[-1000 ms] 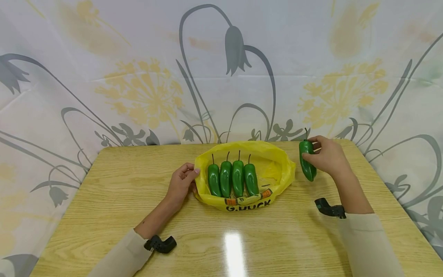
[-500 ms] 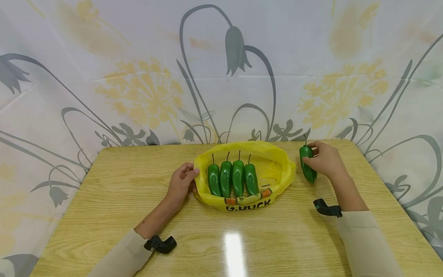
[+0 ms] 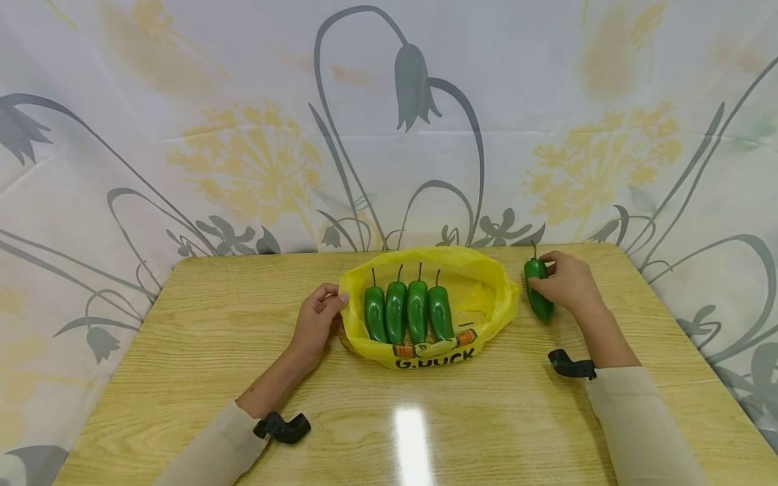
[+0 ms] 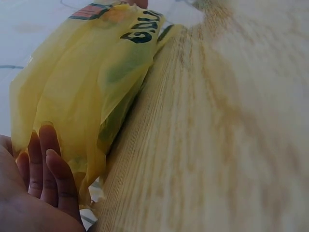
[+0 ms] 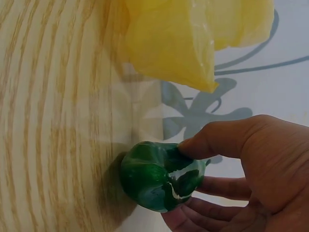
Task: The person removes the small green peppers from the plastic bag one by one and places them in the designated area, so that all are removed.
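Note:
A yellow plastic bag [image 3: 367, 354] lies with its mouth held wide on the table in the head view. Inside it, several glossy green chili peppers [image 3: 396, 314] stand side by side in its left half, stems up. My left hand [image 3: 315, 324] pinches the bag's left rim, thumb over the edge and fingers behind the plastic [image 4: 46, 169]. To the right of the bag, my right hand [image 3: 571, 282] holds another green chili pepper [image 3: 537, 297] between thumb and fingers. In the right wrist view this pepper [image 5: 149, 176] shows its rounded end close to the tabletop.
The wooden table [image 3: 243, 283] ends at a wall or cloth backdrop [image 3: 267, 81] with grey and yellow flowers. A black camera sits on each wrist, left [image 3: 282, 428] and right [image 3: 571, 366]. The bag's right edge [image 5: 193, 63] is near the held pepper.
My right hand has lowered the pepper slightly toward the table and tilted it a little. My left hand stays at the bag's rim, and the peppers in the bag have not moved.

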A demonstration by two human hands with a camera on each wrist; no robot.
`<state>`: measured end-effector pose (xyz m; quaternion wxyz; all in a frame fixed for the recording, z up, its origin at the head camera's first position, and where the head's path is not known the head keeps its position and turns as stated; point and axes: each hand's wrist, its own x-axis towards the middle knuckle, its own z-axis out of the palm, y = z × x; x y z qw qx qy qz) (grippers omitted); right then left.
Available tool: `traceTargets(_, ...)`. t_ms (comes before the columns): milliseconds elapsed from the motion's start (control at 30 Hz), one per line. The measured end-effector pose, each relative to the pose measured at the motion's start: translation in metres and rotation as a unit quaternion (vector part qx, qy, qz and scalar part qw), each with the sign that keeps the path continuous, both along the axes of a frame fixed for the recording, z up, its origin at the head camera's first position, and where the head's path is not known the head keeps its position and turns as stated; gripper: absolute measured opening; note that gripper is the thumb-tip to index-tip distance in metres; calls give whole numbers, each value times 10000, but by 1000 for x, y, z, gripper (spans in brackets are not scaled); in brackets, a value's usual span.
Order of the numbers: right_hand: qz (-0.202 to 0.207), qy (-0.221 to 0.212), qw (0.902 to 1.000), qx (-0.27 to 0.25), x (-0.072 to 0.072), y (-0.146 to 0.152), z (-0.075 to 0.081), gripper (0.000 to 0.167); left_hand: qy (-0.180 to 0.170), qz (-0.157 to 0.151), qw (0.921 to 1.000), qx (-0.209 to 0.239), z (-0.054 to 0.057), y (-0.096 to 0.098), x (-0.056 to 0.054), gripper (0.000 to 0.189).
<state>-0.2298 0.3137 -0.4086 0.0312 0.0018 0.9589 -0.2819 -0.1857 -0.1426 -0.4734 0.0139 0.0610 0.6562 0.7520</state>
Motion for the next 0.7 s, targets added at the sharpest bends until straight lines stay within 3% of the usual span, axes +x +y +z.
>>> traceTargets(700, 48, -45, 9998, 179, -3, 0, -10, 68, -30, 93, 9998, 171, 1, 1, 1, 18)
